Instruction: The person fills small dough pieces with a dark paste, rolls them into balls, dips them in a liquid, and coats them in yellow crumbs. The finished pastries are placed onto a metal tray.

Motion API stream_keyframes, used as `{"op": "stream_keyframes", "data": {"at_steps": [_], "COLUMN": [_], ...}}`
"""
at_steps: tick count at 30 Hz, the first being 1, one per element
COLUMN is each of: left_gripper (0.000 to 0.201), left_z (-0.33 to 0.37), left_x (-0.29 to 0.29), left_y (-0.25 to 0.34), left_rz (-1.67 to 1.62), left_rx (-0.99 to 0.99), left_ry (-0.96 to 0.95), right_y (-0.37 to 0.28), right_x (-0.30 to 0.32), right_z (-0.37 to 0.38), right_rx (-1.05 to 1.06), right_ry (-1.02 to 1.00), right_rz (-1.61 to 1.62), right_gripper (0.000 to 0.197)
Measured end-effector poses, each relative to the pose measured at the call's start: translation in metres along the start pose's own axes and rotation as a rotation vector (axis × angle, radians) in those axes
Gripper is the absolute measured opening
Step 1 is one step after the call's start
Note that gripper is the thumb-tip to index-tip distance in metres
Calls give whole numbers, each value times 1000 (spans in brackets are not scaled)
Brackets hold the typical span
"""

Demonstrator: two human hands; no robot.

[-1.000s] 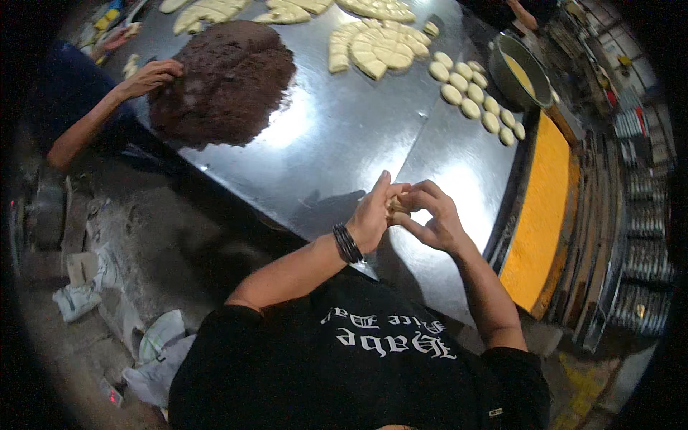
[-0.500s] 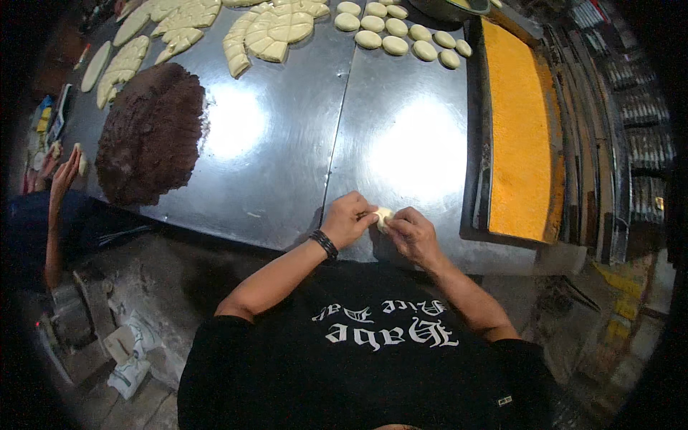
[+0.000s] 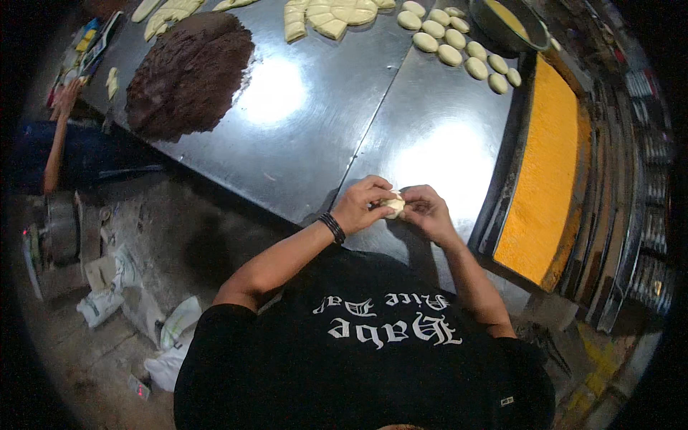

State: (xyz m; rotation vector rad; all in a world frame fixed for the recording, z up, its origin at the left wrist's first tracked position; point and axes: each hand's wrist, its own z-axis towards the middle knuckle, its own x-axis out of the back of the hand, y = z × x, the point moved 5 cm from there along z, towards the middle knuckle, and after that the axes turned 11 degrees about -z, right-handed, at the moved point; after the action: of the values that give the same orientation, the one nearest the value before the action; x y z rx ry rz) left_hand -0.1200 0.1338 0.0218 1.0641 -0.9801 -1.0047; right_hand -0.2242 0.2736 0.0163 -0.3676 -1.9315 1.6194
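Note:
Between my two hands, above the near edge of the metal table [image 3: 315,122], is a small pale piece of dough [image 3: 393,205]. My left hand [image 3: 363,206], with a dark bracelet at the wrist, pinches it from the left. The fingers of my right hand [image 3: 428,213] close on its other side. Part of the dough is hidden by my fingers, and I cannot tell whether anything is inside it. A large dark brown crumbly mound [image 3: 188,75] lies on the table to the left. Several rounded dough pieces [image 3: 449,55] sit in rows at the far right.
Scored flat dough slabs [image 3: 340,14] lie along the far side. To the right stands a tray with a bright orange surface [image 3: 541,172], near a round bowl [image 3: 505,25] and stacked dark trays [image 3: 609,193]. At the left edge is another person's hand [image 3: 66,99].
The view has turned, so table and trays appear slanted. My fingers have shifted around the dough, still held between both hands. The other person's hand has moved relative to the table's left edge.

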Motion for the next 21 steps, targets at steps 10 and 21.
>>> {"op": "stream_keyframes", "data": {"at_steps": [10, 21], "left_gripper": [21, 17], "left_z": [44, -9], "left_x": [17, 183], "left_y": [-45, -56], "left_rz": [-386, 49], "left_rx": [318, 262], "left_ry": [-189, 721], "right_y": [-192, -23], "right_x": [-21, -69], "right_z": [66, 55], "right_rx": [391, 3], "right_ry": [229, 251], "right_rz": [-687, -1130], "right_gripper": [16, 50]}}
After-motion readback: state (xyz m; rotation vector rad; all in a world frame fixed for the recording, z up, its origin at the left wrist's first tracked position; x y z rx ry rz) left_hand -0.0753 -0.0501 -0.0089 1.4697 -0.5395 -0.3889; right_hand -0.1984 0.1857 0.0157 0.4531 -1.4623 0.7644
